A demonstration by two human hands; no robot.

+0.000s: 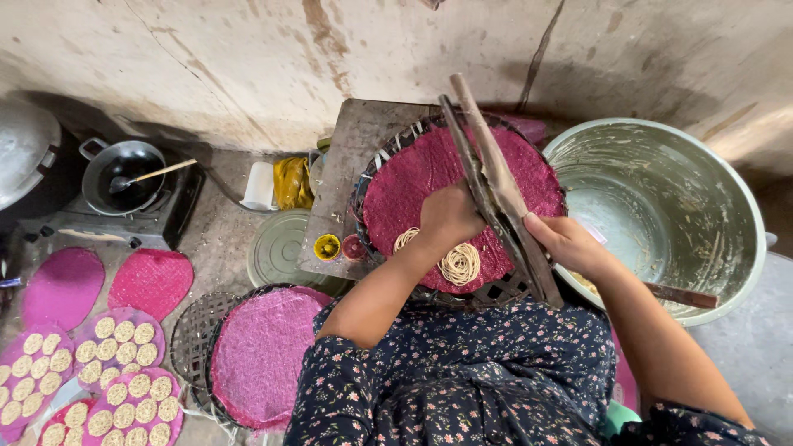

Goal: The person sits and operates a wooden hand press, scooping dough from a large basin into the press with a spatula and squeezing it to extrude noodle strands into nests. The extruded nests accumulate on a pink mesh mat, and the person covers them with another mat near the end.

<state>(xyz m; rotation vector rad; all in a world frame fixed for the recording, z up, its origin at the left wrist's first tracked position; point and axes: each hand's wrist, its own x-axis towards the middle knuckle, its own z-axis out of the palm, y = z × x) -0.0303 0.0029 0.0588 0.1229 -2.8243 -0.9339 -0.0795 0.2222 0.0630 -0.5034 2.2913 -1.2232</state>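
Head view: wooden press [496,186] is gripped by right hand [566,244], left hand [446,219] clenched on it; noodle coils [459,264] beneath the fingers could be smeared by a slip.

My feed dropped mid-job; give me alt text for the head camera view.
Seen from above, the person's left hand rests on a round magenta woven mat beside pale coiled noodle nests, while the right hand grips a long wooden two-bar press over it. A large pale green basin sits at right.

Round woven tray lined with magenta mat [429,177] sits centre on flat wooden board [355,149]; coiled pale noodle nests [459,264] on it. Large pale metal basin [661,206] right; black pan on stove [124,173] left.
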